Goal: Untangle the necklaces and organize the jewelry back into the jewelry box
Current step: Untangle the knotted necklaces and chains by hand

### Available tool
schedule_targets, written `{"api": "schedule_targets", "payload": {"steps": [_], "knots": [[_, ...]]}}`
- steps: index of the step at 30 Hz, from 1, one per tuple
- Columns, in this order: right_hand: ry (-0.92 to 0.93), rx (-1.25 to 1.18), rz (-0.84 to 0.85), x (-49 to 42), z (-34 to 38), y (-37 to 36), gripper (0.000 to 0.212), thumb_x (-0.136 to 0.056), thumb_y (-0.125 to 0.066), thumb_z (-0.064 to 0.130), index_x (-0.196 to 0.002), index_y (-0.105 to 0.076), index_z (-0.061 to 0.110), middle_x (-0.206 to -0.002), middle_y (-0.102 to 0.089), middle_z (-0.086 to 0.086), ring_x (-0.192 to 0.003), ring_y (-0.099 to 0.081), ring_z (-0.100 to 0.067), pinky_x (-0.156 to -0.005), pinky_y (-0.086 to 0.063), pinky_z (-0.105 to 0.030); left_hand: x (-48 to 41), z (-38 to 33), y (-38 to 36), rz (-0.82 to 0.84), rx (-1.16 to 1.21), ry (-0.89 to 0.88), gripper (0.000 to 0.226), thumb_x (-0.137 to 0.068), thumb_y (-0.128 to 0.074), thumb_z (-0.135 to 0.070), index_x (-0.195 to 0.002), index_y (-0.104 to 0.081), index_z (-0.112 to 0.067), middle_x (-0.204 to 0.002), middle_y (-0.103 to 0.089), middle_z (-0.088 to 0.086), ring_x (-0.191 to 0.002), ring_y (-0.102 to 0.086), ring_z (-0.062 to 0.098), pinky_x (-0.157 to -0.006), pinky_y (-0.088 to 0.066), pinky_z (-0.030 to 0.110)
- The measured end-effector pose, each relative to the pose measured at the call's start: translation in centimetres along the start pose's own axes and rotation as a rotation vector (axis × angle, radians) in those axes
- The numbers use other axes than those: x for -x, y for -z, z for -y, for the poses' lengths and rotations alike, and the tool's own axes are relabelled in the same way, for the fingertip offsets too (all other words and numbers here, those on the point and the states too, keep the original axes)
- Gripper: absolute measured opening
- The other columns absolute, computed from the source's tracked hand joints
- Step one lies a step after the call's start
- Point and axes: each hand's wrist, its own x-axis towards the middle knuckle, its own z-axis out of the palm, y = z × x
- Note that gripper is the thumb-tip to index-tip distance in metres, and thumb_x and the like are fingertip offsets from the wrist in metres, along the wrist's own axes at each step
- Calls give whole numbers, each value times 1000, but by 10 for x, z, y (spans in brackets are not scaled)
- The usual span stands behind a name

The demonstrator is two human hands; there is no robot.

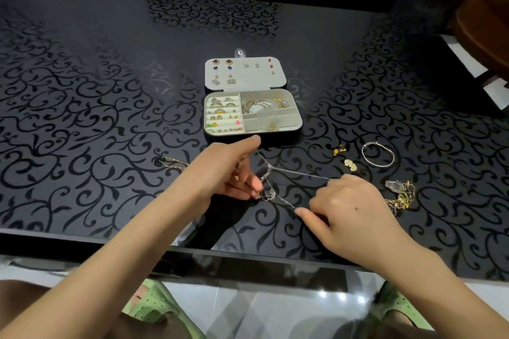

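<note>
Right hand (349, 209), left hand (228, 170) pinch silver chain tangle (268, 187); bangle (376, 164), gold tangle (402, 195) rightward; jewelry box (275, 138) beyond.

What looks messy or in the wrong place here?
The silver chain held between the left hand and right hand is bunched in a knot. A gold tangle lies at the right, and a bangle and gold pieces sit on the table, outside the box.

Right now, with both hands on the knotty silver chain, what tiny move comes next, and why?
Probably ease the right hand gently outward, drawing its strand loose while the left hand pins the knot. The silver chain is bunched between them, not ready for the jewelry box.
</note>
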Motion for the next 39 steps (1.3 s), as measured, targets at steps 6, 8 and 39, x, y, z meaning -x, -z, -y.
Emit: {"api": "schedule_targets", "payload": {"steps": [6,8,39], "knots": [[-113,-47,23,1,-1,-2,28,-75,-52,35,-52,-49,18,-52,-47,4,-53,-48,-21,-57,-40,-27,-5,3,1,-18,54,1,55,-90,-52,-33,-40,-44,-14,-43,-46,5,-47,-57,20,-55,-47,27],[-161,-111,44,0,1,-2,21,-70,-60,31,-57,-47,20,-56,-46,6,-56,-47,-20,-57,-36,-27,-6,5,0,3,60,8,58,-91,-50,-33,-36,-41,-17,-42,-41,3,-43,-52,18,-49,-44,25],[-566,-472,-295,-45,69,-8,18,-77,-58,24,-91,-69,17,-69,-58,8,-66,-51,-15,-63,-44,-28,-11,-14,4,229,141,119,60,-90,-46,-45,-39,-29,-19,-41,-24,-2,-37,-25,13,-42,-22,21]]}}
